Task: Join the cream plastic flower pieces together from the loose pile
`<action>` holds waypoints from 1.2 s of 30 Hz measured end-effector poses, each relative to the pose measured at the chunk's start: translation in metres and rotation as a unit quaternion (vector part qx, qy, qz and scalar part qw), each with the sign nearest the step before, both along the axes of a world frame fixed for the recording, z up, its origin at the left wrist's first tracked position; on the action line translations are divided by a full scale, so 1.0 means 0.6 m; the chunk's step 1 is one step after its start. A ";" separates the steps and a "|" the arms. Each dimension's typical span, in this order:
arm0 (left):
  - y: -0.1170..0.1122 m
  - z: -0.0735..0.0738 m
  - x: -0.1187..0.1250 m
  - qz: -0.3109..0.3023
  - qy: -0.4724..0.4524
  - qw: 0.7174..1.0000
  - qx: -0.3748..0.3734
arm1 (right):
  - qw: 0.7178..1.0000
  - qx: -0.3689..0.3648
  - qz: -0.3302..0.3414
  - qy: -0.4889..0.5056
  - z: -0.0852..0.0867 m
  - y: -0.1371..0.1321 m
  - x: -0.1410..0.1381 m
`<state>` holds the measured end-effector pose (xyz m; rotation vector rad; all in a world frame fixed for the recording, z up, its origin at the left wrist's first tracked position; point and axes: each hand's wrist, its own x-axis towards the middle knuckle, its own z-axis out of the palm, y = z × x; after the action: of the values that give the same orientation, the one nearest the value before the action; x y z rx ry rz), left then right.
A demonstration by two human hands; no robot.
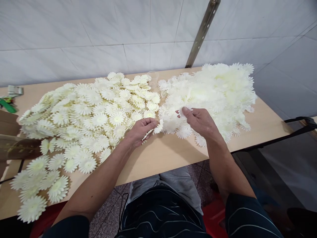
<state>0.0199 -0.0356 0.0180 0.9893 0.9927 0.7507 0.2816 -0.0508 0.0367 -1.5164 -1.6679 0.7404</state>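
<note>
My left hand (143, 130) is closed around a few pale cream artificial flower pieces, whose petals (158, 127) stick out past the fingertips. It is beside the right edge of a large heap of cream flower heads (91, 105). My right hand (198, 120) pinches a white flower piece (184, 113) between thumb and fingers, over the front of a second heap of whiter, flat flower pieces (218, 96). The two hands are apart, with the tabletop between them. How many pieces my left hand holds is hidden by the fingers.
Both heaps lie on a light wooden table (153, 158) against a tiled wall. A clear cup (154, 79) is behind, between the heaps. A green-handled tool (8, 105) and a brown box (10, 127) are at the left. A metal upright (203, 33) rises behind the table.
</note>
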 end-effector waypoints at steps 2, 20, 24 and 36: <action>0.000 -0.001 0.000 0.004 -0.001 1.000 0.001 | 0.999 0.033 -0.043 -0.001 0.001 0.002 0.001; -0.023 -0.033 0.016 0.186 0.137 0.926 0.298 | 0.951 0.203 -0.220 -0.072 0.018 -0.005 0.036; -0.033 -0.031 0.016 0.199 0.171 0.904 0.336 | 0.998 0.053 -0.023 -0.005 0.015 -0.006 -0.032; -0.027 -0.029 0.012 0.215 0.161 0.917 0.296 | 0.994 -0.019 0.106 0.012 -0.026 0.038 -0.107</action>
<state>0.0270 -0.0520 0.0008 1.4721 1.3284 1.3357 0.2172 -0.0281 0.0214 -1.3628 -1.8259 0.9022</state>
